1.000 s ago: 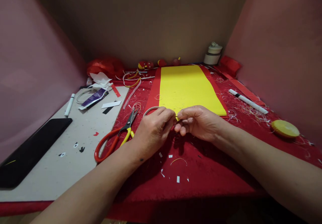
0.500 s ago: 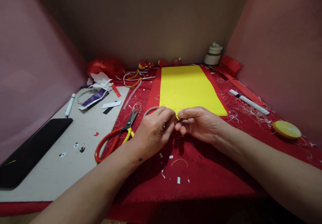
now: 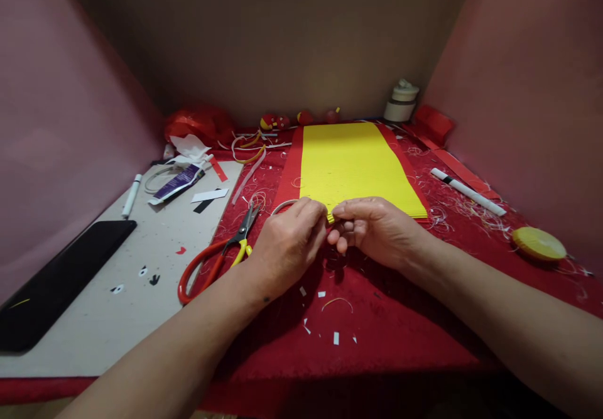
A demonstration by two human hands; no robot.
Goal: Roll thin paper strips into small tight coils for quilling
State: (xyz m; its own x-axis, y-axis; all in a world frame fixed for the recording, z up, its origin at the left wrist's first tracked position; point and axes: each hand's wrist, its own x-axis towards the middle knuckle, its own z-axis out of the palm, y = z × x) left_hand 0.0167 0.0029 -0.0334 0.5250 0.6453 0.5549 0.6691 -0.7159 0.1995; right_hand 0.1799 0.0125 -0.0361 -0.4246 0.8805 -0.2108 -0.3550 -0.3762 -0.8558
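Between my two hands is a small piece of yellow corrugated paper [image 3: 330, 218], pinched from both sides. My left hand [image 3: 294, 237] closes on its left end, the fingers mostly seen from the back. The thumb and forefinger of my right hand [image 3: 372, 227] grip the right end, with the other fingers curled loosely below. Just beyond lie a yellow corrugated sheet [image 3: 348, 161] and a red corrugated sheet [image 3: 288, 174] under it. Scissors [image 3: 221, 255] with red and yellow on the handles rest left of my left hand, partly behind the forearm.
On the left, a grey board [image 3: 85, 318] carries a black phone-like slab [image 3: 61, 287], a marker [image 3: 132, 196] and a purple tube [image 3: 178, 185]. To the right are a white marker [image 3: 466, 191] and a yellow paper disc [image 3: 538, 243]. Paper scraps and threads litter the red cloth [image 3: 377, 343].
My fingers have shifted slightly apart, so more of the yellow piece shows between them. The whole view has moved very slightly; the other objects lie as before.
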